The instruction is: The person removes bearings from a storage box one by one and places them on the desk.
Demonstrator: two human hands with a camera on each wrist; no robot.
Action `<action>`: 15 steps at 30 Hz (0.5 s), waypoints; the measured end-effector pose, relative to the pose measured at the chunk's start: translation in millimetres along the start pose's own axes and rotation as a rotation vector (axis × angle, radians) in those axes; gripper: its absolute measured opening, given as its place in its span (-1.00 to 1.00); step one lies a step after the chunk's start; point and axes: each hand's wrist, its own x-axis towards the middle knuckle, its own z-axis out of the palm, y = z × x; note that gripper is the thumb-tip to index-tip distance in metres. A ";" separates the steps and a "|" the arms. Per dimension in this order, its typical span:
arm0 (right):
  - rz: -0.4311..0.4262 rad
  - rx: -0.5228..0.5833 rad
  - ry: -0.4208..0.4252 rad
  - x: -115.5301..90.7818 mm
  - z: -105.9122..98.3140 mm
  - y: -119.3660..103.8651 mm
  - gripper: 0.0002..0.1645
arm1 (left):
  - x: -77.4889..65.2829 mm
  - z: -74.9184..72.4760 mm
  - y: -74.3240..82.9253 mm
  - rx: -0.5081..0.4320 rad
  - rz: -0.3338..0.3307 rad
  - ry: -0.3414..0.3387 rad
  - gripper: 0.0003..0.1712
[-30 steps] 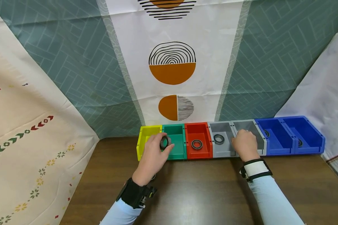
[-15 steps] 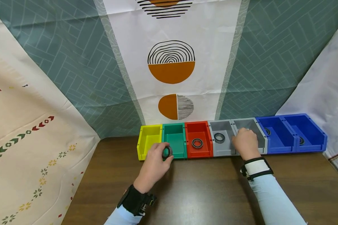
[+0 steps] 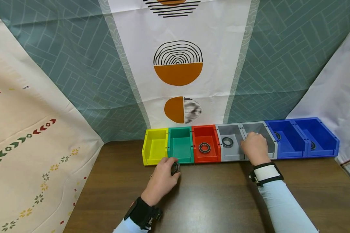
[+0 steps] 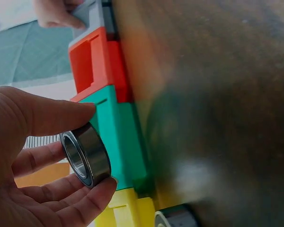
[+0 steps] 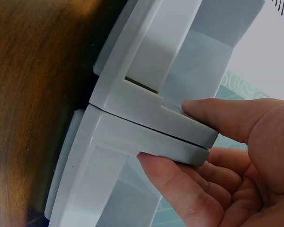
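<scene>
My left hand (image 3: 160, 182) pinches a ball bearing (image 4: 98, 158) between thumb and fingertips, over the table just in front of the green bin (image 3: 181, 147). The ring is tilted, its dark sealed face turned partly to the left wrist camera. A second bearing (image 4: 177, 217) rests on the table near the yellow bin (image 3: 154, 149); my left hand mostly hides it in the head view. With the right hand (image 3: 255, 147) I grip the adjoining side walls of two grey bins (image 5: 149, 127), thumb on one side and fingers on the other.
The bins stand side by side along the back of the wooden table (image 3: 210, 200). Bearings lie in the red bin (image 3: 200, 148), the left grey bin and the blue bins (image 3: 288, 139). Patterned cloth (image 3: 125, 97) hangs behind; a cream cloth (image 3: 40, 145) borders the left.
My left hand has drawn the bearing back toward me, from over the green bin to in front of it. The right hand keeps its grip on the grey bins.
</scene>
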 end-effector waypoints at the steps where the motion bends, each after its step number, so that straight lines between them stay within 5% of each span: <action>1: 0.001 0.000 -0.003 -0.1 -0.1 -0.1 -0.58 | -0.3 1.5 -0.3 0.005 -0.001 -0.003 -0.46; 15: 0.010 -0.006 -0.006 1.2 0.5 0.7 -0.57 | 0.6 16.1 -7.3 0.092 -0.012 -0.090 -0.49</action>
